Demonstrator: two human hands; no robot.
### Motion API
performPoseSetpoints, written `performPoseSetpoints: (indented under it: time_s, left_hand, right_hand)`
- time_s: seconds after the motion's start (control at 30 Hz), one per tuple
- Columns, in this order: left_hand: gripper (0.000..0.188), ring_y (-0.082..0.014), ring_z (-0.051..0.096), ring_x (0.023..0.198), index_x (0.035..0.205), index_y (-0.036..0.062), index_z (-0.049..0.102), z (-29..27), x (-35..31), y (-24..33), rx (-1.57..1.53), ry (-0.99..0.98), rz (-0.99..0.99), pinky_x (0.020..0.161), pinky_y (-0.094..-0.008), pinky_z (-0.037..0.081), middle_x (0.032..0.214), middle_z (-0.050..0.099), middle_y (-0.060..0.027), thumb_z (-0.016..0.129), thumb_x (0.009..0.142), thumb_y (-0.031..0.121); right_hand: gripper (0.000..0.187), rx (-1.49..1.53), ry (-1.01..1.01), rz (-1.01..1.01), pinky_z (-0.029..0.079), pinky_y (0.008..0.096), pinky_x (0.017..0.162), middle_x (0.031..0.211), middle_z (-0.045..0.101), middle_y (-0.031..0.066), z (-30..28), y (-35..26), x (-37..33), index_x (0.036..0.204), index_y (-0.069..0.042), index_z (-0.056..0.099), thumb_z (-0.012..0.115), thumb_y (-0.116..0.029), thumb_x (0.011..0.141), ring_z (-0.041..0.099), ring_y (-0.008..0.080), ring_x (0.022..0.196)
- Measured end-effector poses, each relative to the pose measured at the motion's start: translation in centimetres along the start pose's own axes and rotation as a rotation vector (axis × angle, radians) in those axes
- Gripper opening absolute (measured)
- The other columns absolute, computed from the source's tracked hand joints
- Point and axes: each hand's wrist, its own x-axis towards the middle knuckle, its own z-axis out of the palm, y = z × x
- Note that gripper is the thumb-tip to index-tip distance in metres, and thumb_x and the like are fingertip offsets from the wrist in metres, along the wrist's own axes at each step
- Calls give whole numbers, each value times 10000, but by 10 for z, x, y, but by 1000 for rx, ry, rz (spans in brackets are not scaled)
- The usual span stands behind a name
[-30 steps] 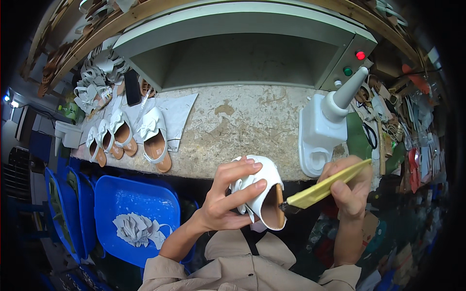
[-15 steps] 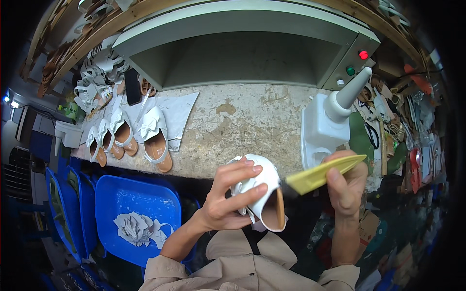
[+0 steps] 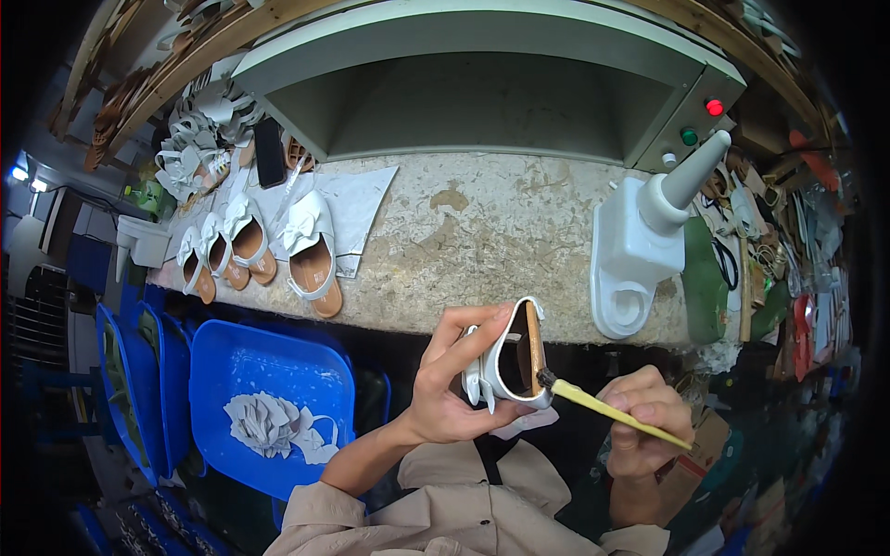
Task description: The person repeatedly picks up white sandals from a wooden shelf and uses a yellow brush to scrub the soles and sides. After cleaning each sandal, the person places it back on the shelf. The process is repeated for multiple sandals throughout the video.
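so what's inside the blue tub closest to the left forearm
A heap of thin white pieces, some strap-like, lies in the blue tub, whose blue inside shows behind it. Anything under the heap is covered and cannot be seen.

This is a shoemaking workshop — the stained, worn bench [image 3: 473,250] carries a row of white bow-topped sandals [image 3: 311,246] beside a heap of loose white straps [image 3: 199,134]. Over its back edge stands an open-fronted metal cabinet [image 3: 482,42] with a lit red lamp [image 3: 714,107] and a green button [image 3: 688,137]. A blue plastic tub [image 3: 218,371] holds cut white pieces [image 3: 269,422], and a brush [image 3: 577,397] meets a white shoe's brown sole [image 3: 535,341] — handwork among crowded wooden shelving [image 3: 197,79].
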Motion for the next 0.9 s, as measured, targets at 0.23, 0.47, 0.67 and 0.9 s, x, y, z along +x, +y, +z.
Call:
performPoseSetpoints:
  time_s: [0.23,0.47,0.67,0.9]
  left_hand:
    - [867,-259,516,1193,1418,-28,447,0,-4,4,-12,7,-91,1003,-345,426,1286,473,-170,865,665,76]
    - [865,-241,512,1163,1425,-37,436,5,-8,0,-22,35,-121,996,-330,411,1252,484,-149,860,688,123]
    - [827,-219,504,1146,1434,-49,415,3,-11,-1,-64,11,-211,991,-318,399,1236,487,-147,816,740,154]
    - [798,-181,461,1139,1447,-72,366,4,-25,2,-418,78,-607,994,-305,363,1248,465,-125,756,795,173]
  right_hand:
    - [192,-145,-16,-87,594,336,591,876,681,120,-3,-3,-10,960,-28,598,740,-85,843,666,260,718]
    - [262,-125,-84,-180,614,370,667,972,675,149,9,-24,-9,987,-2,663,747,-3,739,652,278,838]
    - [319,-90,-172,-163,611,388,693,1050,662,165,12,-24,-14,1052,-3,644,742,3,749,641,291,865]
    - [297,-184,-161,-142,612,371,693,1065,665,170,21,-14,-27,1017,-12,669,760,-31,735,639,283,874]
